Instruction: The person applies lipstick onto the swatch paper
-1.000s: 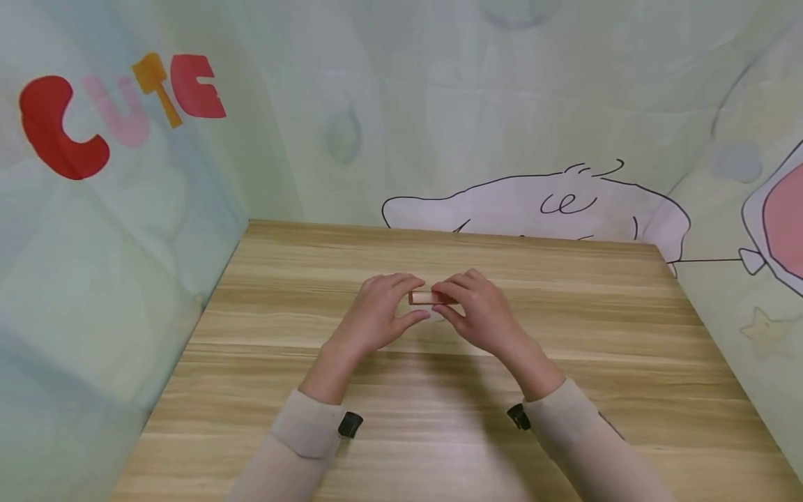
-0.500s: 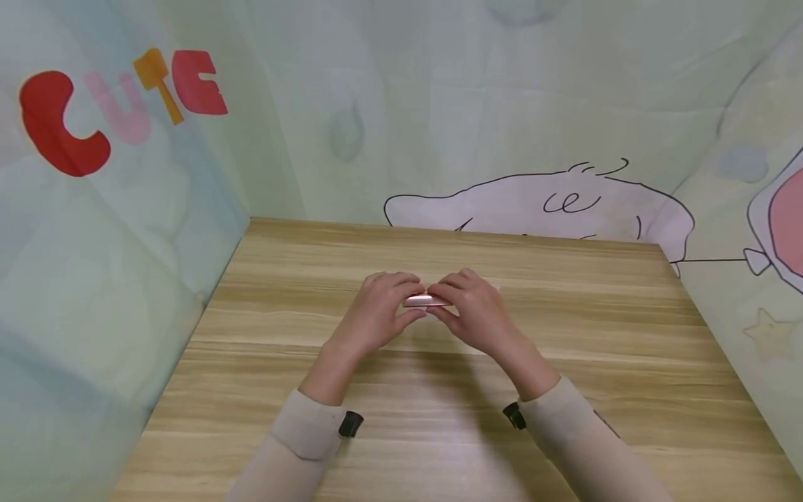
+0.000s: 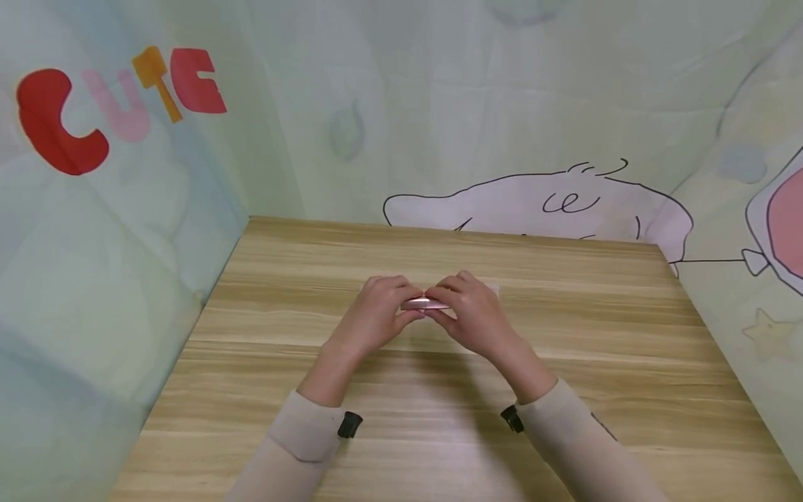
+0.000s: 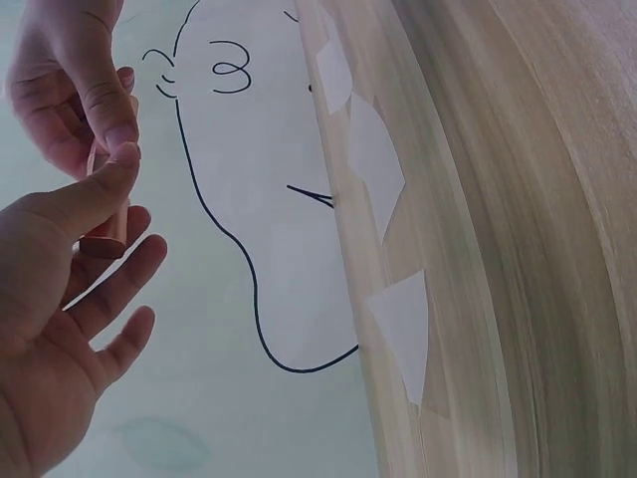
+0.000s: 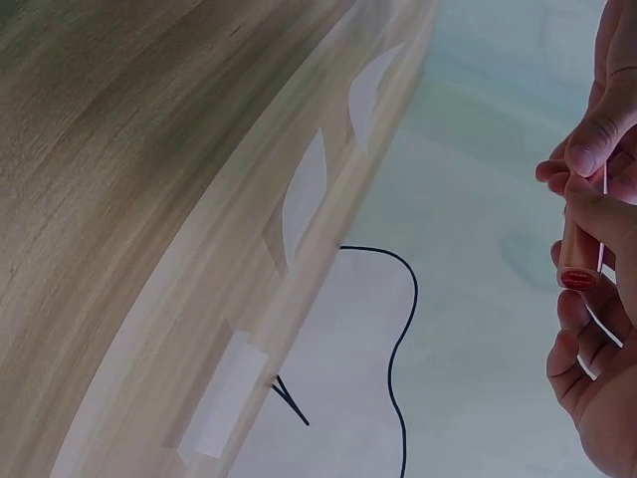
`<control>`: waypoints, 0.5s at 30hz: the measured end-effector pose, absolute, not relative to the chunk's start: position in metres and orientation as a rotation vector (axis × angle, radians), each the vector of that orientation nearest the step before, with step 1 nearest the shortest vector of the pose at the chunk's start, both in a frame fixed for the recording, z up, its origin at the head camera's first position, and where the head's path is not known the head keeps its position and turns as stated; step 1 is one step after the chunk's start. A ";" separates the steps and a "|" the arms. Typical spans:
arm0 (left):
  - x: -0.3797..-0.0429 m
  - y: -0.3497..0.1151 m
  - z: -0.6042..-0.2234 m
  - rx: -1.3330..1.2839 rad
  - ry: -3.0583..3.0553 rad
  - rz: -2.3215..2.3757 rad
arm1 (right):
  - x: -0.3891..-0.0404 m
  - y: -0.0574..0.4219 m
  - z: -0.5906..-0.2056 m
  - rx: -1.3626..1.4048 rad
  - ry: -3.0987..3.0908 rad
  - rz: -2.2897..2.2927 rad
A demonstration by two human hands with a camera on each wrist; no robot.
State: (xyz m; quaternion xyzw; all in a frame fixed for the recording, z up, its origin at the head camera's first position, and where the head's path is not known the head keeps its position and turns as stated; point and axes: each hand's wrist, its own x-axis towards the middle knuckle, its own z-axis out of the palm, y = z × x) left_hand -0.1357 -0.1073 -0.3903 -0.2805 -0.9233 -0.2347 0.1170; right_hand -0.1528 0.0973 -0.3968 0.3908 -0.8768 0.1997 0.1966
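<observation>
Between both hands, a small copper-coloured seal stamp (image 3: 425, 304) is held lengthwise above the table. My left hand (image 3: 370, 317) pinches its left part between thumb and fingers. The right part is pinched by my right hand (image 3: 477, 317), and the fingertips of both hands nearly meet at the middle. In the left wrist view the stamp's near end (image 4: 100, 246) looks plain and copper-toned. The opposite end face (image 5: 578, 280), in the right wrist view, is red with faint light marks. The fingers hide much of the stamp's middle.
White paper pieces lie on the wood-grain table (image 3: 301, 300) behind and below the hands; a paper corner (image 3: 495, 288) shows beside the right hand. Several paper pieces (image 4: 376, 159) appear in the wrist views. Printed cloth walls (image 3: 314, 104) border the table's back and sides.
The right hand has shifted slightly left. The left fingers, earlier loosely around the stamp's left end, have closed in on it. The stamp has moved slightly left and turned a little.
</observation>
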 end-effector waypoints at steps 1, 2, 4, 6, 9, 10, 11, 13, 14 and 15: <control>-0.136 -0.107 -0.390 -0.820 -2.707 -0.683 | -0.153 0.098 -0.397 1.094 -2.451 0.560; -0.136 -0.108 -0.390 -0.822 -2.706 -0.683 | -0.153 0.098 -0.397 1.095 -2.447 0.559; -0.135 -0.108 -0.390 -0.820 -2.710 -0.691 | -0.152 0.098 -0.397 1.099 -2.440 0.557; -0.134 -0.108 -0.389 -0.816 -2.719 -0.698 | -0.152 0.098 -0.396 1.101 -2.440 0.551; -0.134 -0.107 -0.389 -0.818 -2.720 -0.704 | -0.151 0.099 -0.397 1.097 -2.438 0.543; -0.134 -0.107 -0.388 -0.823 -2.717 -0.705 | -0.151 0.099 -0.397 1.096 -2.436 0.543; -0.134 -0.107 -0.389 -0.828 -2.714 -0.710 | -0.152 0.100 -0.398 1.096 -2.435 0.540; -0.135 -0.108 -0.389 -0.830 -2.706 -0.709 | -0.153 0.102 -0.399 1.096 -2.426 0.540; -0.135 -0.109 -0.389 -0.819 -2.703 -0.707 | -0.153 0.103 -0.399 1.092 -2.423 0.542; -0.136 -0.110 -0.389 -0.807 -2.698 -0.704 | -0.154 0.105 -0.400 1.085 -2.420 0.548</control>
